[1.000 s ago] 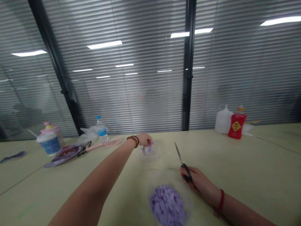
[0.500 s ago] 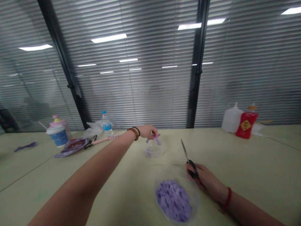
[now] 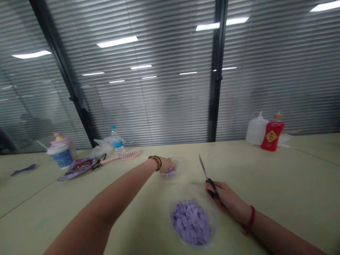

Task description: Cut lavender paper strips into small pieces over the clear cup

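My left hand (image 3: 166,164) reaches down into a small clear container (image 3: 168,177), its fingers curled over small purple pieces (image 3: 170,170). Their material is hard to make out. My right hand (image 3: 227,198) holds a pair of scissors (image 3: 204,168) by the black handles, with the thin metal blades pointing away from me. Nearer to me, beside the right hand, stands a larger clear bowl (image 3: 214,217) with a heap of flat purple pieces (image 3: 191,223) in it.
At the left are a pink hairbrush (image 3: 130,154), a water bottle (image 3: 117,140), a blue cup (image 3: 61,156), a purple packet (image 3: 77,169) and a purple fork-like utensil (image 3: 23,170). On the right stand a white squeeze bottle (image 3: 256,131) and a red bottle (image 3: 272,136). Blinds back the table.
My left hand has lowered from above the small container into it, together with the purple strips it was pinching. My right hand still holds the scissors. The whole view has shifted slightly.
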Demonstrator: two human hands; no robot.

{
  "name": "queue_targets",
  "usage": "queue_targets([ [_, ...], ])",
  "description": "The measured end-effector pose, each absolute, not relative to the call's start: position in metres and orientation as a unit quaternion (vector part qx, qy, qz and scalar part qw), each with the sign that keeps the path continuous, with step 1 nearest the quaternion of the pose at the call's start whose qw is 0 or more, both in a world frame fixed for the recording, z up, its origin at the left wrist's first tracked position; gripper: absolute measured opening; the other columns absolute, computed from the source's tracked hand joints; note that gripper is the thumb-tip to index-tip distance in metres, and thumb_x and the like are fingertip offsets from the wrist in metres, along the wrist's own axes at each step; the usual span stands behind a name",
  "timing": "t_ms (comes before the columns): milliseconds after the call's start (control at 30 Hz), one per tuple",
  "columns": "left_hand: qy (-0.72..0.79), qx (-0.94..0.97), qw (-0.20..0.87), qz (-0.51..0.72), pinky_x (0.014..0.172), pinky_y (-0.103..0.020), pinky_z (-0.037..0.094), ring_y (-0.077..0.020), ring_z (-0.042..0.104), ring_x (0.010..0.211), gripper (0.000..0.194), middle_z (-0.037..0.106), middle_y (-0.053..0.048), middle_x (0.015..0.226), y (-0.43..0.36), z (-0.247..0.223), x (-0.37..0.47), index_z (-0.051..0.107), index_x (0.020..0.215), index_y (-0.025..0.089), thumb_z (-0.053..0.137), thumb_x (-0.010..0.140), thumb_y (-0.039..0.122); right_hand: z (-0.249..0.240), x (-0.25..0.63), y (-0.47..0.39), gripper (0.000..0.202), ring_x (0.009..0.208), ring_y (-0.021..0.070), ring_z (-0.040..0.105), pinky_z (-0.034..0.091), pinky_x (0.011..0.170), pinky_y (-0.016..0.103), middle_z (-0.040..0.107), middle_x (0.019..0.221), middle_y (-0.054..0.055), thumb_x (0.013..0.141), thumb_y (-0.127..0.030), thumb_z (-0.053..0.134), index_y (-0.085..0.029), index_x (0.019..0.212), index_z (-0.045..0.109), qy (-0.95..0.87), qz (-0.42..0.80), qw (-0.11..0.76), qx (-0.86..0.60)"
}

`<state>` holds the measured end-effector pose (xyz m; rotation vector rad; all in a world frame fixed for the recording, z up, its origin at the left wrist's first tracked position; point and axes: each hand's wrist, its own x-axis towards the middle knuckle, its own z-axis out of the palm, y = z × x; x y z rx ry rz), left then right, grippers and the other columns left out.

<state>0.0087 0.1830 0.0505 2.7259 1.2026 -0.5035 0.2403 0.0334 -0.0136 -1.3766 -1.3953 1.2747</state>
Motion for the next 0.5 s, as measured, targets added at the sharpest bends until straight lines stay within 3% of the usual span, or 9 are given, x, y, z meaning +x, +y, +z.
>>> queue_targets([
  [133,0.382,0.910,0.095,-0.130,0.060,-0.022,0.044,-0.0131,0.055,0.065,0.026,0.061,0.002,0.076,0.183,0.070,0.005,0.062,0.079,0.020,0.065,0.054,0.012,-0.016,0.240,0.035,0.043,0.033,0.0044,0.025,0.019,0.033,0.019,0.035,0.042,-0.007,0.072,-0.057,0.047,-0.016,0.058,0.048,-0.555,0.498,0.385,-0.544],
  [300,0.388,0.912,0.128,-0.043,0.065,-0.019,0.042,-0.0116,0.053,0.075,0.020,0.061,0.000,0.085,0.180,0.110,-0.033,0.059,0.084,0.017,0.062,0.064,0.015,-0.010,0.238,0.031,0.043,0.033,0.0051,0.024,0.017,0.034,0.020,0.033,0.040,-0.007,0.071,-0.057,0.047,-0.017,0.056,0.047,-0.557,0.490,0.390,-0.545],
  [500,0.464,0.871,0.157,-0.031,0.051,-0.017,0.039,-0.0096,0.052,0.059,0.027,0.060,0.000,0.076,0.165,0.129,-0.098,0.055,0.094,0.016,0.057,0.074,0.033,-0.009,0.237,0.031,0.044,0.034,0.0055,0.024,0.016,0.036,0.022,0.032,0.039,-0.007,0.069,-0.059,0.050,-0.018,0.054,0.045,-0.565,0.489,0.378,-0.547],
])
